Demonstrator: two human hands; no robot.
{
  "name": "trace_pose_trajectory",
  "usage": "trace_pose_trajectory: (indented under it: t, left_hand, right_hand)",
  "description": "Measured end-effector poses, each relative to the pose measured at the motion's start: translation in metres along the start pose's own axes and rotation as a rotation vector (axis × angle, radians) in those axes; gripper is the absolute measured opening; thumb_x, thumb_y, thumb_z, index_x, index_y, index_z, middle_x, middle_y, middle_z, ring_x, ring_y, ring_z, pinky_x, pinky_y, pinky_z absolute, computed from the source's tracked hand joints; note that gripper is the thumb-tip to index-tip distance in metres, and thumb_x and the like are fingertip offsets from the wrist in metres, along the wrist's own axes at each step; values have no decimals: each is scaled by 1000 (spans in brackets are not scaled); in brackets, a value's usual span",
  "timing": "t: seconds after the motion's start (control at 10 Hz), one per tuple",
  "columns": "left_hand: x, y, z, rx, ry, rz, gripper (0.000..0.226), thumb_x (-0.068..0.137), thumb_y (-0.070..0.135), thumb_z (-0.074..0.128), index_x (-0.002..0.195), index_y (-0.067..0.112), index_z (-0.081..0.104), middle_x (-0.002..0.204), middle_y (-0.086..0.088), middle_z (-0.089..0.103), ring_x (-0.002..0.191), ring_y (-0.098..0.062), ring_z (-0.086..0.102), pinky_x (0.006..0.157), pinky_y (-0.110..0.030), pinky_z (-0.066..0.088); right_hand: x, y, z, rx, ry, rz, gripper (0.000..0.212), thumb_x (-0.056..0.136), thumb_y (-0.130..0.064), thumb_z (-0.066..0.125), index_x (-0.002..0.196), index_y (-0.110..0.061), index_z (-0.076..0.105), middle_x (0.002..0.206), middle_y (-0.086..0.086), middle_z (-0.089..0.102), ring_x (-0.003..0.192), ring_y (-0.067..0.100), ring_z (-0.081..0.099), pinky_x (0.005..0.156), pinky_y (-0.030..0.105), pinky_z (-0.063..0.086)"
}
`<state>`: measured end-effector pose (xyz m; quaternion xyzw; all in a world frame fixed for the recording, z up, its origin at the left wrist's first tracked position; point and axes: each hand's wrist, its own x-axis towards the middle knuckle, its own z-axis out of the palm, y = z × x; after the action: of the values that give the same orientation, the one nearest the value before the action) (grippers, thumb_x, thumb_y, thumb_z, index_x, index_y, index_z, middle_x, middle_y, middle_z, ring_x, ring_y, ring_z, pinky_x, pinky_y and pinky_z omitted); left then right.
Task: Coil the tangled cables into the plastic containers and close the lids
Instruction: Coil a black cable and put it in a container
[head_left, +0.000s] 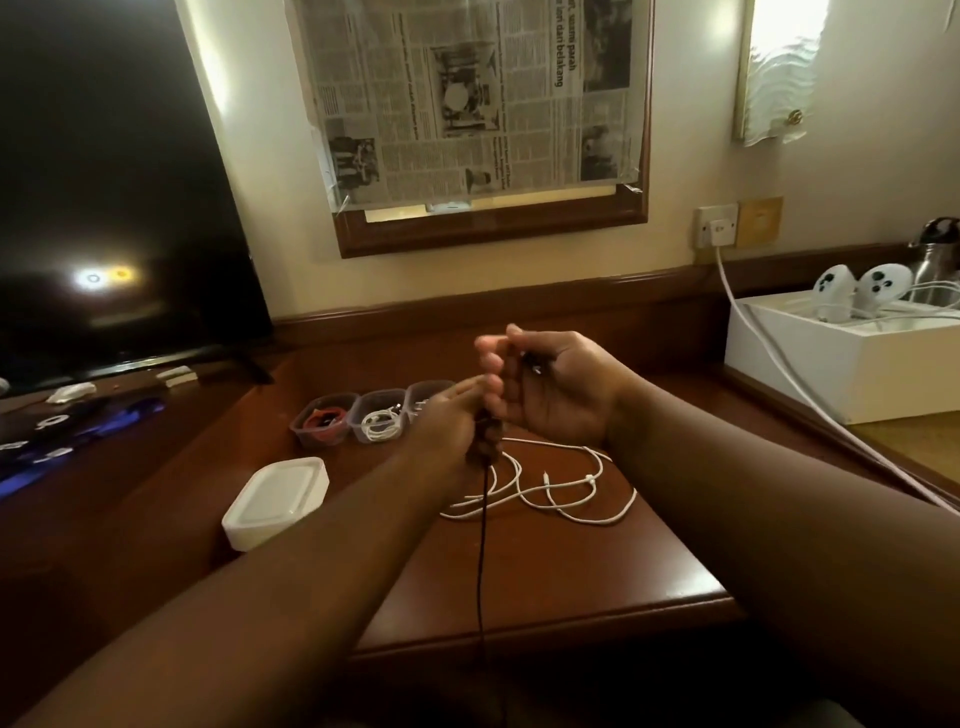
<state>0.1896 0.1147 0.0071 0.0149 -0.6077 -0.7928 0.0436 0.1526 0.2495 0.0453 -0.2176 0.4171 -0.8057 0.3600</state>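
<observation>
Above the wooden desk (597, 571) both my hands hold a thin black cable (482, 545). My left hand (457, 421) pinches it, and the cable hangs straight down past the desk's front edge. My right hand (556, 384) is cupped around its upper end, fingers curled. A tangled white cable (550, 488) lies loose on the desk under my hands. Behind them stand three small clear containers in a row: one with a red and black cable (322, 421), one with a white cable (379, 418), and a third (428, 395) partly hidden by my left hand.
A stack of white lids (278, 501) lies at the left of the desk. A dark TV screen (114, 208) stands at the back left. At the right is a white box (831, 358) with two controllers, and a white charger cord (769, 364) runs from the wall socket.
</observation>
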Motion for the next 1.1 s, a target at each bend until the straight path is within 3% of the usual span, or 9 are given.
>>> trace_pose_trajectory:
  t: [0.1, 0.2, 0.3, 0.4, 0.6, 0.8, 0.9, 1.0, 1.1]
  left_hand:
    - [-3, -11, 7, 76, -7, -27, 23, 103, 17, 41, 89, 12, 59, 64, 0, 48, 48, -8, 36, 47, -23, 22]
    - [-6, -17, -4, 293, -91, -25, 29, 105, 20, 41, 106, 10, 68, 62, 0, 47, 49, -10, 35, 47, -24, 24]
    - [-2, -17, -21, 596, -141, 47, 25, 104, 21, 46, 103, 16, 70, 65, -13, 50, 53, -20, 41, 50, -29, 31]
    - [13, -5, -39, 801, -30, 219, 14, 98, 23, 60, 96, 18, 73, 83, -22, 70, 71, -40, 65, 65, -41, 52]
    - [28, -4, -40, 539, 3, 298, 10, 88, 20, 68, 83, 12, 71, 57, 0, 60, 48, -12, 51, 47, -20, 34]
    - [24, -46, -16, 127, -14, -12, 25, 99, 22, 53, 80, 18, 69, 59, -2, 40, 45, -10, 27, 48, -25, 17]
    - [21, -50, -16, 363, -90, 39, 24, 102, 14, 50, 101, 14, 73, 55, 2, 37, 45, -9, 27, 46, -24, 21]
    - [30, -38, -30, 686, -74, 192, 18, 99, 12, 57, 99, 20, 74, 55, 11, 53, 48, -10, 42, 49, -24, 36]
    - [39, -24, -42, 738, -20, 301, 10, 91, 6, 66, 93, 12, 74, 80, 0, 74, 74, -15, 71, 71, -25, 55]
  right_hand:
    - [14, 4, -5, -229, 102, -271, 32, 106, -23, 40, 116, -3, 63, 102, 12, 72, 101, 23, 71, 87, 33, 58]
    - [19, 0, -19, -923, 292, -575, 24, 102, -12, 48, 120, -12, 63, 115, 3, 71, 105, 6, 66, 86, 17, 52]
    - [27, -4, -35, -1834, 302, -449, 31, 98, -10, 54, 127, -19, 59, 114, -9, 61, 98, 2, 57, 78, 9, 42]
    - [30, 4, -44, -1897, 251, -11, 11, 102, -19, 48, 108, -23, 56, 90, -12, 52, 85, 5, 53, 79, 19, 40]
    - [20, 18, -34, -566, 15, 250, 54, 103, -44, 25, 62, -17, 48, 51, -5, 26, 43, 10, 16, 42, 25, 10]
    - [28, 8, -21, 86, 148, -239, 36, 101, -31, 29, 74, -17, 47, 61, -3, 32, 52, 11, 29, 51, 25, 27]
    - [32, 8, -41, -1311, 442, -542, 31, 103, -24, 28, 94, -11, 55, 70, -10, 35, 62, 6, 34, 61, 24, 38]
    - [34, 23, -51, -2019, 338, -258, 46, 102, -45, 21, 94, -16, 55, 76, -5, 49, 65, 10, 43, 65, 29, 43]
    - [29, 39, -43, -1680, 278, -2, 57, 104, -53, 18, 73, -19, 52, 62, -1, 49, 52, 12, 40, 52, 28, 35]
